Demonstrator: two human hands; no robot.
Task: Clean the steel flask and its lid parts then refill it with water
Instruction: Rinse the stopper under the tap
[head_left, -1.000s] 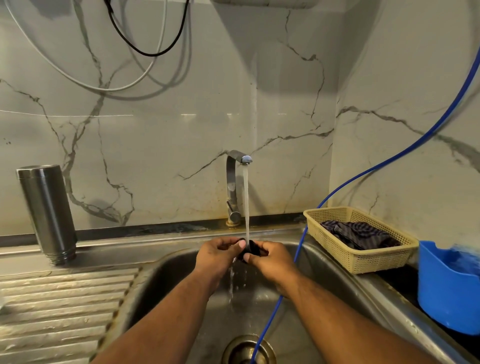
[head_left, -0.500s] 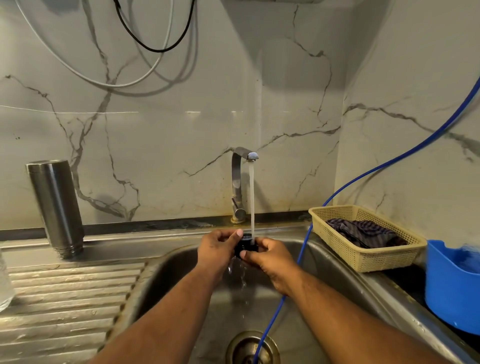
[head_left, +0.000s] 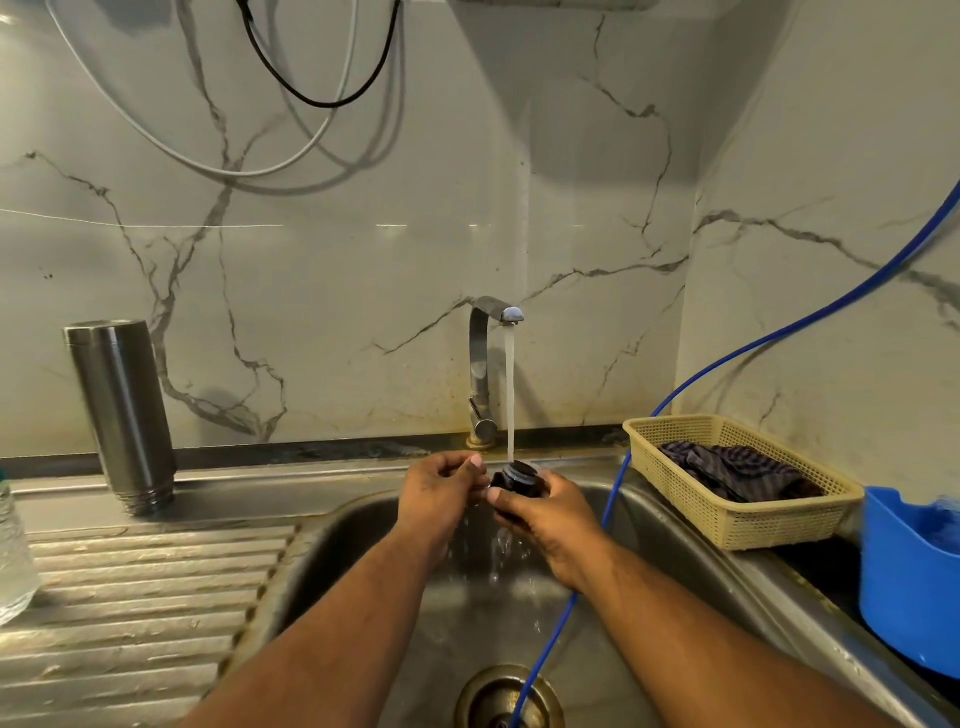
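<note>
Nearest, below the hands, the drain (head_left: 498, 696) is seen at the bottom of the sink (head_left: 363, 525), and a blue hose (head_left: 613, 499) is trailed down into it just beside the right wrist.

Above that, the dark lid part (head_left: 522, 478) is now gripped mainly by the right hand (head_left: 550, 512), whose fingers and thumb are wrapped round its body. Half a second ago it was pinched between both hands; now it has been turned so that its pale-ringed end faces up and is met squarely by the water (head_left: 510, 395). The left hand (head_left: 441, 493) has been eased to the left of the piece, its fingers curled and its thumb pointed toward it. Whether the piece is touched by that thumb, or something small is held in that hand, cannot be told. Splashes are thrown off under both hands.

From this it is judged that rinsing of the lid part is under way, with a fresh face being flushed, and that the refilling has not been started.

Beyond the hands the tap (head_left: 480, 374) is left running. Well to the left of the left hand, the steel flask (head_left: 122, 410) is stood upside down on the steel desk (head_left: 145, 597), apart from the sink. To the right of the right hand, a basket (head_left: 727, 525) with a cloth (head_left: 737, 467) in it is set.
</note>
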